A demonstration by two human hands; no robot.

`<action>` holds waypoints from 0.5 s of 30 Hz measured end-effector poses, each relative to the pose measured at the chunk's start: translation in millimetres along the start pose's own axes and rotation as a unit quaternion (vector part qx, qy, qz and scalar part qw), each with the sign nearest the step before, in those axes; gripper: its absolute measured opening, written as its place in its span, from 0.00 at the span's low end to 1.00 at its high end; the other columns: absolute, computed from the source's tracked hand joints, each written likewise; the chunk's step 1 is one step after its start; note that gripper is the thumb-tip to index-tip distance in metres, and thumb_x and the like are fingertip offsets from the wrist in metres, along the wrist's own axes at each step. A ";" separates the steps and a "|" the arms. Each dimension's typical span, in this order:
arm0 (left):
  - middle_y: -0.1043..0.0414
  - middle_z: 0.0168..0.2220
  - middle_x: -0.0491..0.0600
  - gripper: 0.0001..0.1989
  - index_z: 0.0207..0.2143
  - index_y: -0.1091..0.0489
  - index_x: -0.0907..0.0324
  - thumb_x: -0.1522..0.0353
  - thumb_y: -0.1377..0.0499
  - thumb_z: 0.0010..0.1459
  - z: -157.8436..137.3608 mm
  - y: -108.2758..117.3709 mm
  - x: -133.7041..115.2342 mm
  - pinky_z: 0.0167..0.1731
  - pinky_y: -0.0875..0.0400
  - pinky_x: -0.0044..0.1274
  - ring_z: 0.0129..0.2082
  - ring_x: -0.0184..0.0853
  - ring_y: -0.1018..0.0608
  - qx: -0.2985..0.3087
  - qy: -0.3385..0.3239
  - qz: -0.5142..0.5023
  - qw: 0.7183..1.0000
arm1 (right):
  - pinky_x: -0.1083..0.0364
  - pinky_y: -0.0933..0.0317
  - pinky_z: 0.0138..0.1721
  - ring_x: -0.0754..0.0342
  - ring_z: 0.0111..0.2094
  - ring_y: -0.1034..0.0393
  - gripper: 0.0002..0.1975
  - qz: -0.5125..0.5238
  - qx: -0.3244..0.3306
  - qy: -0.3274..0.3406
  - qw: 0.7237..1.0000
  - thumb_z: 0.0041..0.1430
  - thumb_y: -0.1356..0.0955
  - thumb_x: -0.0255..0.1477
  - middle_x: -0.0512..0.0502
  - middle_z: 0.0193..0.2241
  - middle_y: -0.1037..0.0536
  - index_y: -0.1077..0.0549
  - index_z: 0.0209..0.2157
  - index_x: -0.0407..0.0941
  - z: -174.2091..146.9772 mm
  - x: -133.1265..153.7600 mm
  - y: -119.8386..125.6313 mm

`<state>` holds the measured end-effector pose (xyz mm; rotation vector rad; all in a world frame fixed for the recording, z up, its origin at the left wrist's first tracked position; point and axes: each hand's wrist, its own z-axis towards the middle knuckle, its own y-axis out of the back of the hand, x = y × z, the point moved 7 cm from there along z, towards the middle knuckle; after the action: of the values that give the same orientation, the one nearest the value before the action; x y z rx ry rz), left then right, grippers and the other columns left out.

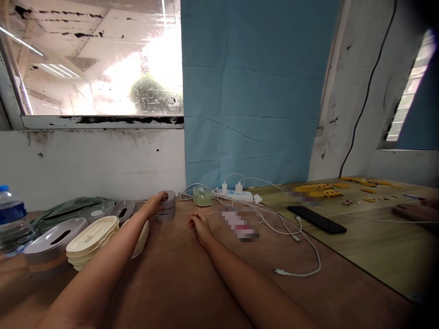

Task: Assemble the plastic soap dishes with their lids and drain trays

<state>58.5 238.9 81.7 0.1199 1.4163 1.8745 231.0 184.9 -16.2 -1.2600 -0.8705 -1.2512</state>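
Observation:
My left hand (156, 204) reaches to a small stack of grey plastic pieces (168, 211), its fingers curled over the top piece and closed against it. My right hand (200, 227) is just above the brown tabletop, to the right of that stack, with its fingers bent and pressed together. Whatever may be between them is too small to make out; a thin pale line shows near the fingertips. Behind the right hand sits a round green roll (202, 195). Under my left forearm, partly hidden, are stacked cream plastic lids (92, 235).
Grey slotted lids (58, 233) and a water bottle (13, 219) stand at left. A power strip (236, 195), white cables (302, 275) and a black phone (316, 219) lie to the right. Another person's hand (413, 211) rests near yellow parts (322, 189) at far right.

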 end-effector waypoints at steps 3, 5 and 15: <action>0.30 0.39 0.49 0.21 0.41 0.43 0.57 0.74 0.45 0.41 0.2 -0.2 2.6 0.41 0.37 0.25 0.41 0.35 0.28 0.007 0.003 0.001 1.000 | 0.53 0.35 0.34 0.56 0.34 0.32 0.11 -0.014 -0.002 -0.003 1.000 0.59 0.38 0.30 0.46 0.38 0.29 0.34 0.41 0.40 1.6 -1.3 0.1; 0.30 0.39 0.49 0.22 0.42 0.42 0.58 0.74 0.44 0.40 -0.3 -1.8 3.2 0.41 0.37 0.26 0.41 0.36 0.29 0.012 0.002 0.006 1.000 | 0.53 0.35 0.34 0.56 0.34 0.32 0.11 -0.025 -0.002 -0.005 1.000 0.59 0.38 0.31 0.46 0.38 0.30 0.34 0.41 0.40 2.7 -2.1 0.0; 0.34 0.40 0.50 0.23 0.38 0.37 0.60 0.76 0.42 0.35 0.8 8.2 -22.9 0.43 0.38 0.27 0.41 0.39 0.31 -0.032 -0.017 0.011 0.999 | 0.55 0.36 0.31 0.58 0.30 0.33 0.09 -0.130 -0.049 0.076 0.987 0.58 0.38 0.30 0.48 0.33 0.29 0.32 0.36 0.39 -0.5 11.4 4.5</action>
<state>70.7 224.7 97.1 0.1364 1.3356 1.9245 237.2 181.7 -6.1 -1.1355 -0.8909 -1.5925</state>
